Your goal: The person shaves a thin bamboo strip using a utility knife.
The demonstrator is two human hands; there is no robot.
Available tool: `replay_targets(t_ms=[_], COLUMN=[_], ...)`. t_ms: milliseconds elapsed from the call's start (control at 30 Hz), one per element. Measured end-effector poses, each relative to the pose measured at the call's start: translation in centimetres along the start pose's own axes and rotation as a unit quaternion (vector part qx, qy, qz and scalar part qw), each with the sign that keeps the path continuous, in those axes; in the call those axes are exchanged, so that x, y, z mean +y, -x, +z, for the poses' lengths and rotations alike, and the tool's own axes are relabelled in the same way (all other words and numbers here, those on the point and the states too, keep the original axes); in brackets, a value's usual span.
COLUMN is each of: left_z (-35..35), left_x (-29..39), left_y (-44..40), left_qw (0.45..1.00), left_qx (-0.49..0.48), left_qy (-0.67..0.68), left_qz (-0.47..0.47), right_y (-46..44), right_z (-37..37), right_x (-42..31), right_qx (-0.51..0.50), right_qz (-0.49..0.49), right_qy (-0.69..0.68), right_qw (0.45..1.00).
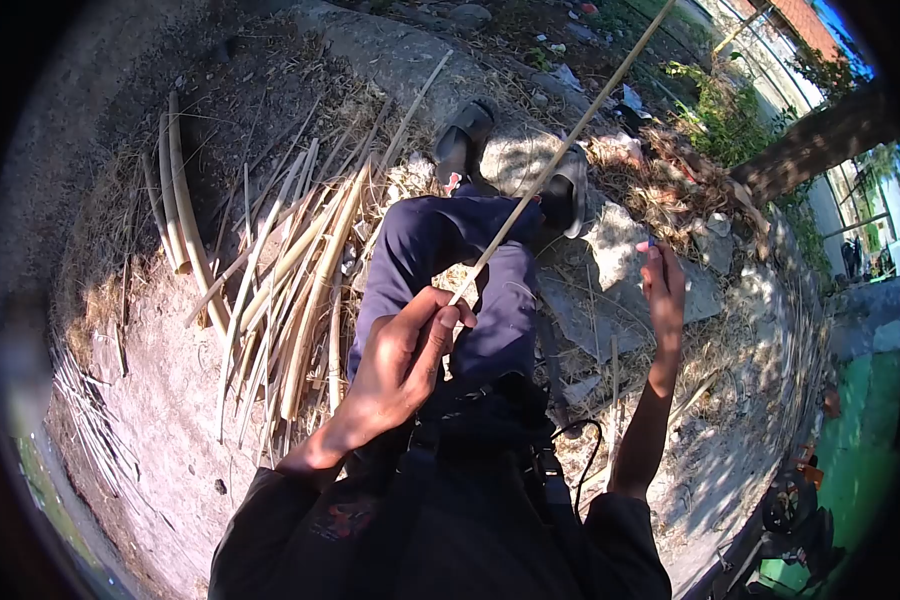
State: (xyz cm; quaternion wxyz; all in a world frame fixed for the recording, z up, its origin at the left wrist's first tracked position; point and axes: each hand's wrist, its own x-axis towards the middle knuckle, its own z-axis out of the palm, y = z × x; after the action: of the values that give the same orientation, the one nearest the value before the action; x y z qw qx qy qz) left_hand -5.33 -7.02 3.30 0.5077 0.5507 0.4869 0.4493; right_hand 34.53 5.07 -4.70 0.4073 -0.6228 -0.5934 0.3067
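Note:
My left hand [400,350] is closed round the lower end of a long thin cane strip [540,180], pinched between thumb and fingers above my lap. The strip slants up and to the right, past my shoes, to the top edge of the view. Off to the right, apart from the strip, my right hand [662,285] is raised with its fingers bent together. Something small and dark shows at its fingertips, too small to name. Dark trousers [395,255] cover my bent legs between the hands.
Split canes and strips [295,290] lie in a pile left of my legs, with thicker curved pieces [182,200] beyond. Flat stones [620,250] and dry grass are ahead right. A tree trunk [820,145] leans at upper right; green sheeting [865,430] is at far right.

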Motion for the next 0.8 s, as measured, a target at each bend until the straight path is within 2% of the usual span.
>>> replay_targets(t_ms=[33, 67, 100, 200, 300, 333, 433, 467, 533, 800], left_z=[0.4, 0.6, 1.0, 2.2, 2.5, 2.1, 2.6, 2.5, 2.2, 3.3], left_x=[0.0, 1.2, 1.5, 2.6, 3.3, 2.7, 2.7, 2.8, 3.2, 2.8], left_y=[-0.2, -0.3, -0.4, -0.2, 0.4, 0.4, 0.8, 0.9, 1.3, 1.6], left_qw=[1.0, 1.0, 1.0, 0.999, 0.998, 0.994, 0.988, 0.988, 0.991, 0.984], left_qx=[-0.005, -0.018, -0.023, -0.02, -0.029, -0.059, -0.049, -0.049, -0.1, -0.03], left_qy=[0.003, 0.012, 0.012, 0.002, 0.006, -0.002, -0.024, -0.023, -0.013, -0.094], left_qz=[0.021, -0.001, -0.001, 0.037, 0.052, 0.094, 0.145, 0.147, 0.082, 0.151], right_y=[1.2, 2.4, 3.8, 6.7, 8.8, 9.1, 9.7, 9.9, 9.9, 10.0], right_z=[1.2, 2.4, 2.9, 5.2, 5.6, 5.9, 6.4, 6.4, 6.5, 6.6], right_x=[-3.1, -6.1, -8.5, -13.1, -16.3, -16.6, -17.2, -17.3, -17.3, -17.3], right_qx=[-0.005, -0.013, -0.039, -0.005, -0.058, -0.059, -0.056, -0.054, -0.051, -0.02], right_qz=[-0.058, -0.115, -0.151, -0.339, -0.376, -0.377, -0.418, -0.414, -0.412, -0.415], right_qy=[-0.026, -0.053, -0.034, 0.044, 0.084, 0.085, 0.103, 0.115, 0.128, 0.155], right_qw=[0.998, 0.992, 0.987, 0.94, 0.921, 0.92, 0.901, 0.901, 0.901, 0.896])
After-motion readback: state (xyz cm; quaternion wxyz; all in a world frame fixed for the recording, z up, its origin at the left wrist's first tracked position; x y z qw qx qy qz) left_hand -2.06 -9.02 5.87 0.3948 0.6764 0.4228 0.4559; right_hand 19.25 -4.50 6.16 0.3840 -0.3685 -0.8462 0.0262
